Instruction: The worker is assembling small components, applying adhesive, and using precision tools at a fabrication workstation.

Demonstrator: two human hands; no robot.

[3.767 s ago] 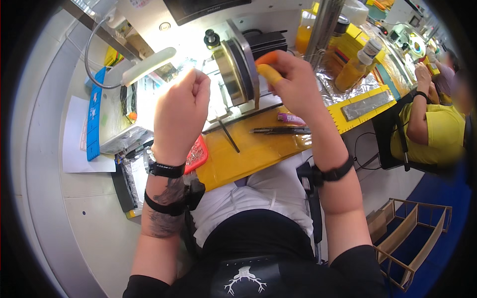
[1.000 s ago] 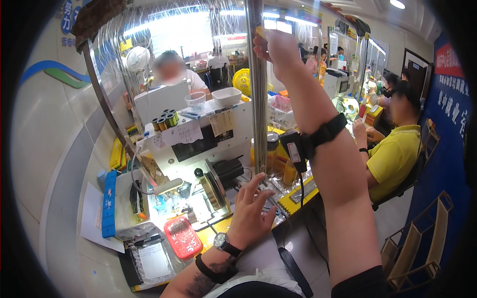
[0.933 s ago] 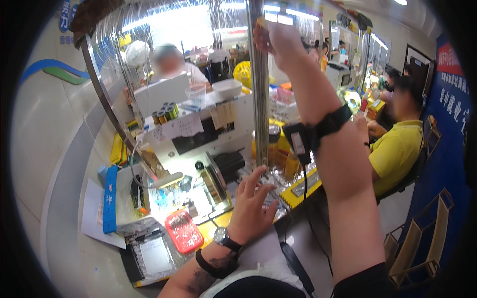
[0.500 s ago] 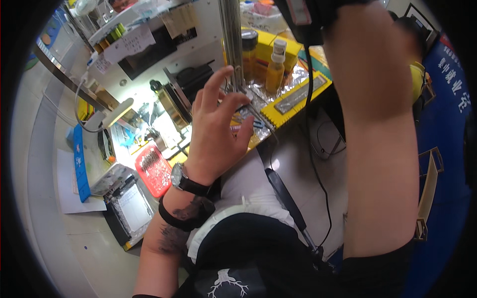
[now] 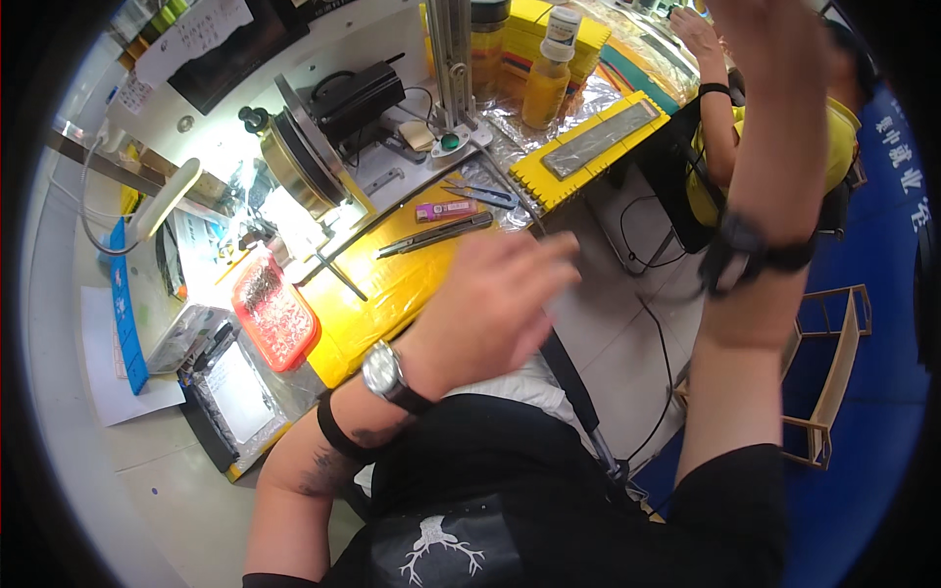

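Observation:
My left hand [image 5: 490,309] is over my lap, just off the near edge of the yellow-covered bench, its fingers stretched and slightly blurred, with nothing seen in them. A silver watch [image 5: 382,370] is on that wrist. Raised at the upper right, my right hand [image 5: 774,44] is smeared and cut off by the picture's edge, so its fingers cannot be made out. A black band [image 5: 750,257] circles the right forearm. Nearest the left hand on the bench lie a dark slim tool [image 5: 434,235], a pink-purple lighter [image 5: 446,210] and blue-handled snips [image 5: 482,193].
A red tray [image 5: 284,318] holds many small metal pieces. Behind it stand a lit lamp [image 5: 169,199] and a machine with a round brass-coloured part [image 5: 304,167]. A yellow bottle [image 5: 545,90] stands further back. Another person in a yellow top [image 5: 833,157] sits at the right.
My left hand has moved right and down, away from the machine's post. The right forearm has swung away from the camera; the black object with a cable near that hand is out of view.

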